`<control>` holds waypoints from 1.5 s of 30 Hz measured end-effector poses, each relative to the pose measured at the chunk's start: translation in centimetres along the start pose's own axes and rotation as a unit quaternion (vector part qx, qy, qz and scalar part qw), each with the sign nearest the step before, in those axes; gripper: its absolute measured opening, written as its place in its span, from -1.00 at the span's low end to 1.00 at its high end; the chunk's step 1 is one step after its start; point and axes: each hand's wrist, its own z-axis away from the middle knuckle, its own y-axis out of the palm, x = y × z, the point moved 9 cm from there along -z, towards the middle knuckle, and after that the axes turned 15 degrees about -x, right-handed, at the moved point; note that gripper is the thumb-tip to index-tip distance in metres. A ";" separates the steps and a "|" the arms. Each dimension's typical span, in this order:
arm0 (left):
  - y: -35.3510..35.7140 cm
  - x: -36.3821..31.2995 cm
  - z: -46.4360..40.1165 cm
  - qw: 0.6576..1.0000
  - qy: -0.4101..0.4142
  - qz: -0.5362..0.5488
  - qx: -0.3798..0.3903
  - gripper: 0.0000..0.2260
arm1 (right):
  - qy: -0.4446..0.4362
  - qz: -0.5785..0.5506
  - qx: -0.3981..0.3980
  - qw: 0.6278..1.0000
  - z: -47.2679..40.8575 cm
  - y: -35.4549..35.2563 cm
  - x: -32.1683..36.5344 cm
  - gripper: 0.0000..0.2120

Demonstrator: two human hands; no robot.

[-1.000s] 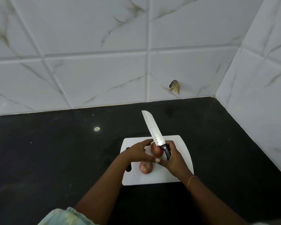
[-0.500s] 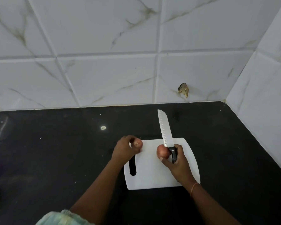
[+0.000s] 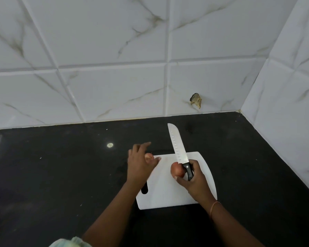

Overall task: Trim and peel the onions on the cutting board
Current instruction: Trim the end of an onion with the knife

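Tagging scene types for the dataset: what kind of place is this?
Most likely a home kitchen counter in a corner: a black countertop meets marbled white wall tiles, and a white cutting board carries an onion beside the knife in the right hand.

No readable text, label, brand, number or sign shows anywhere

Home kitchen: black countertop, marble-tiled wall

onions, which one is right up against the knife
The darker red onion on the cutting board, beside the knife in the right hand. The paler onion sits by the left hand at the board's left corner.
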 end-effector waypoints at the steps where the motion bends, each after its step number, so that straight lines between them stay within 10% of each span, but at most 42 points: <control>1: 0.3 -1.9 0.9 0.998 0.026 0.053 0.005 -0.53 | -0.003 0.007 -0.001 1.000 0.3 -0.2 0.0 -0.48; 10: 8.9 -4.0 7.5 0.960 -0.043 0.213 0.175 -0.65 | 0.012 0.014 -0.014 1.000 1.3 -1.8 -1.1 -0.47; 31: 9.2 -4.4 6.1 0.992 0.030 0.121 0.033 -0.77 | 0.129 -0.072 -0.081 0.986 2.3 -4.1 -2.5 -0.83; 45: 9.6 -4.0 5.8 0.990 -0.010 0.127 0.061 -0.81 | 0.005 0.324 -0.058 0.944 3.4 -4.3 1.6 -0.75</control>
